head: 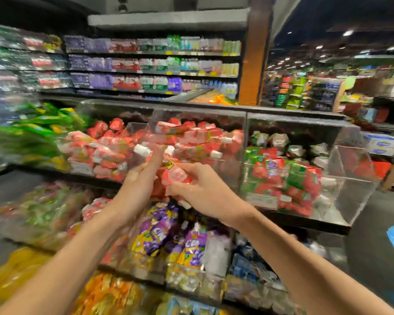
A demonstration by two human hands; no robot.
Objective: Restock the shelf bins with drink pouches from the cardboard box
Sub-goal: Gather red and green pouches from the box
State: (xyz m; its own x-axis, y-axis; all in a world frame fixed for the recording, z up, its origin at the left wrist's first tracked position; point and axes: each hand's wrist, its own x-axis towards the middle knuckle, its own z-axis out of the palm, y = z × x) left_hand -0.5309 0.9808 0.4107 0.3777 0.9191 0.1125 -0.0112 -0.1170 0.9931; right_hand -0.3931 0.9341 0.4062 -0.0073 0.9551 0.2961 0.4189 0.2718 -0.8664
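Both my hands hold a bunch of red drink pouches (pixel 172 175) with white caps, just in front of a clear shelf bin (pixel 228 160) piled with the same red pouches. My left hand (pixel 138 180) cups the bunch from the left, fingers up against the bin's front. My right hand (pixel 199 189) grips the bunch from the right and below. The cardboard box is out of view.
A clear bin of green-and-red pouches (pixel 289 178) stands to the right. Another red-pouch bin (pixel 100 151) lies left, with green packs (pixel 37 126) beyond. Below are bins of purple pouches (pixel 164 230), blue pouches (pixel 248 262) and orange packs (pixel 107 294). Bottled drinks fill the back shelves (pixel 150 64).
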